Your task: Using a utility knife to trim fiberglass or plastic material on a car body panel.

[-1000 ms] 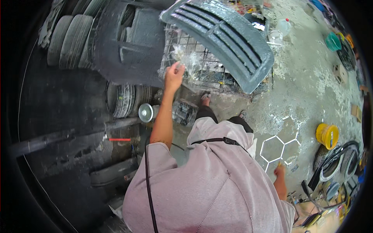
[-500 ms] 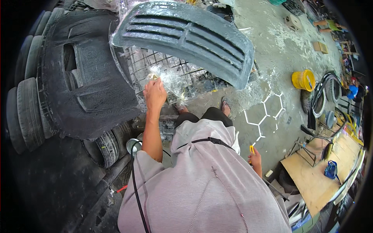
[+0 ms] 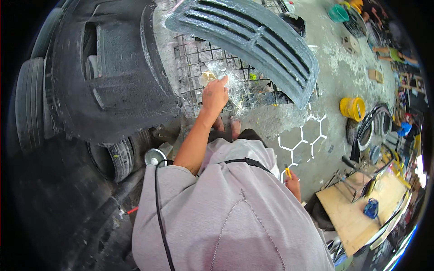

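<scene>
Over a metal grid [image 3: 192,61], my left hand [image 3: 215,94] is closed on a frayed clump of clear, whitish glass fibre [image 3: 237,92]. A yellowish-brown piece [image 3: 207,77] shows beside its fingers; whether it is part of the clump I cannot tell. My right hand [image 3: 293,183] hangs low beside my right hip, closed on a small yellow tool [image 3: 288,173] whose exact kind is unclear. Beyond the left hand, a grey vented panel [image 3: 253,38] with long slots lies across the grid. Left of the hand is a large black car hood [image 3: 120,63] with a rough surface.
Tyres [image 3: 30,104] stand along the left, with another tyre [image 3: 118,160] below the hood. A black cable [image 3: 159,217] runs down my left side. On the right are a yellow bucket [image 3: 352,109], coiled hoses and a wooden board [image 3: 361,207]. People are at the far right.
The whole view has shifted. My left hand has moved right and slightly farther over the grid, still holding the fibre. My right foot now stands close beside the left one.
</scene>
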A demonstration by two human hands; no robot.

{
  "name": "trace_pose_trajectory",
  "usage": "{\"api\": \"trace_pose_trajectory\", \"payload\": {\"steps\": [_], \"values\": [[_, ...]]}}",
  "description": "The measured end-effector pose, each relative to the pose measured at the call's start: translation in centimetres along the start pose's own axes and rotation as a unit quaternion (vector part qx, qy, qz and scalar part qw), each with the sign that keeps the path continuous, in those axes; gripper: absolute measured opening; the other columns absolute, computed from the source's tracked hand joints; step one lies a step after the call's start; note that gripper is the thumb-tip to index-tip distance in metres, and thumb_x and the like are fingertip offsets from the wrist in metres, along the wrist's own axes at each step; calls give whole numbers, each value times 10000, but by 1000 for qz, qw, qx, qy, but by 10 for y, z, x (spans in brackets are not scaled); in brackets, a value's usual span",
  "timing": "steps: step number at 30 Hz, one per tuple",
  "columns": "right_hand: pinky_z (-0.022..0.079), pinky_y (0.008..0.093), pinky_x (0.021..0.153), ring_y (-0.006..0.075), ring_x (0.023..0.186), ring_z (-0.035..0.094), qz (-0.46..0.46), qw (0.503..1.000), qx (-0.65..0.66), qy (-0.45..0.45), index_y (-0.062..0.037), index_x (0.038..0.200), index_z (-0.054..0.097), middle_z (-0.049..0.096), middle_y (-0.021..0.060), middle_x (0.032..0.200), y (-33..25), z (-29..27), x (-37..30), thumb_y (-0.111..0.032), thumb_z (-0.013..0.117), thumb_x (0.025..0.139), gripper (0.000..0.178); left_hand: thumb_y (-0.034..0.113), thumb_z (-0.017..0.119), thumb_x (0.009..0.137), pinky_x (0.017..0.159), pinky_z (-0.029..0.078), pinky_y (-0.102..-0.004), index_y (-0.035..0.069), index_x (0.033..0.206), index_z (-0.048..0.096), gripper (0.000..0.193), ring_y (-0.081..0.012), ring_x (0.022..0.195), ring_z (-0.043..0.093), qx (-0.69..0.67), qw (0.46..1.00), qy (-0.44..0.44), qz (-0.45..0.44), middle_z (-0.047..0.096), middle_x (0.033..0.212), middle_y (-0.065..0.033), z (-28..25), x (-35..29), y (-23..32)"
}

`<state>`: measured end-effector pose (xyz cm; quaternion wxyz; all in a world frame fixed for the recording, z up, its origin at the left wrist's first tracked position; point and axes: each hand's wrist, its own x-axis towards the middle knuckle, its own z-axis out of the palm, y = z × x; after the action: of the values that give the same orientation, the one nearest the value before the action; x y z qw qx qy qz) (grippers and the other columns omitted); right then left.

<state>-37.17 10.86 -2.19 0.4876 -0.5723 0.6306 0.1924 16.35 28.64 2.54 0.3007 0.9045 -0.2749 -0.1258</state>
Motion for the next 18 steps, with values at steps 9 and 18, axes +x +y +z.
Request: {"api": "trace_pose_trajectory", "payload": {"steps": [9, 18], "values": [[438, 286, 404, 131, 457, 545, -43, 998, -19, -52, -63, 1446, 453, 582, 59, 684, -17, -24, 125, -123, 542, 976, 482, 262, 789, 789, 760, 519, -450, 24, 1126, 564, 470, -374, 902, 683, -21, 999, -31, -36, 703, 945, -183, -6, -1, 30], [477, 275, 444, 134, 508, 567, -72, 990, 119, 0, -107, 1462, 441, 616, 78, 784, -63, -33, 139, -184, 525, 1008, 468, 162, 638, 939, 545, 487, -269, -15, 1135, 650, 264, -112, 555, 627, -246, 959, 1, -144, 732, 856, -127, -14, -17, 11]]}}
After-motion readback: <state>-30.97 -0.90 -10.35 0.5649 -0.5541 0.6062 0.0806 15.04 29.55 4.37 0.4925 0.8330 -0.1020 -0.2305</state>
